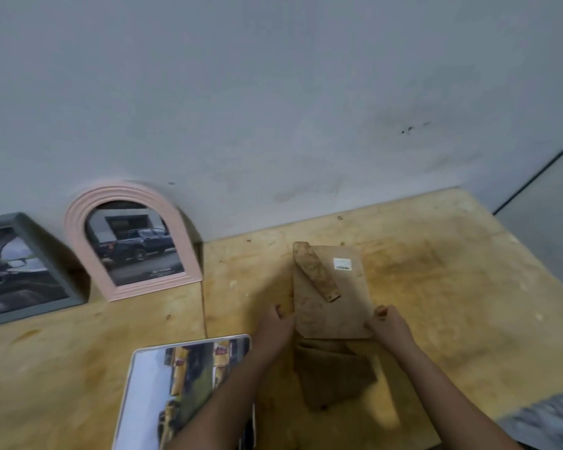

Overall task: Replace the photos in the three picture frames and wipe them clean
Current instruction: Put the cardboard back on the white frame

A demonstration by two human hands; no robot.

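A brown frame back board (pixel 333 297) with a fold-out stand and a small white label lies face down on the wooden table (pixel 436 280). My left hand (pixel 278 326) grips its lower left edge and my right hand (pixel 389 323) grips its lower right edge. Under its near end lies a brown cloth (pixel 333 373). A pink arched frame (pixel 130 241) with a dark truck photo leans on the wall. At the far left leans a grey frame (pixel 17 267) with a car interior photo. A white-bordered photo of yellow vehicles (pixel 179 388) lies flat by my left forearm.
The grey wall stands just behind the table. The table's right edge drops off beside a grey surface (pixel 546 222). A grey patterned patch (pixel 546 417) shows at the bottom right. The tabletop is stained and scuffed.
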